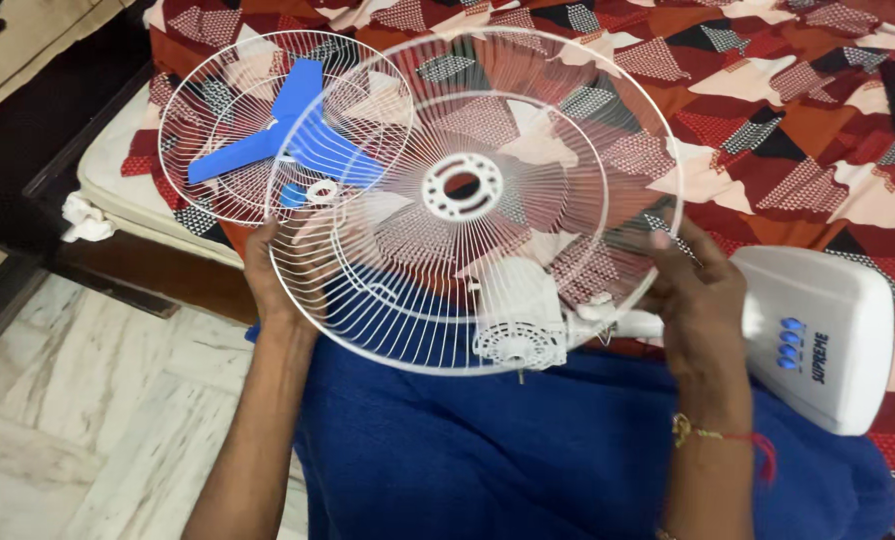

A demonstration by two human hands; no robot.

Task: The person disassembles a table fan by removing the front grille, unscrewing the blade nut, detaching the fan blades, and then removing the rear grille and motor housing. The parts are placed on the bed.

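Note:
I hold a round white wire fan grille (527, 120) up in front of me with both hands. My left hand (272, 280) grips its left rim and my right hand (692, 290) grips its right rim. The grille has a white ring hub (461, 185) with a hole in its middle. Behind and below it sits the white fan motor (517, 320), joined to the white fan base (817, 335) with blue buttons at the right. A second white grille (217, 120) lies on the bed at the left with a blue three-blade fan blade (292, 135) on it.
The bed carries a red, orange, black and white patterned sheet (787, 110). Blue cloth (527, 460) covers my lap. A marble floor (77, 420) lies at the lower left, by the dark wooden bed frame (147, 270). A crumpled white cloth (85, 220) hangs at the mattress edge.

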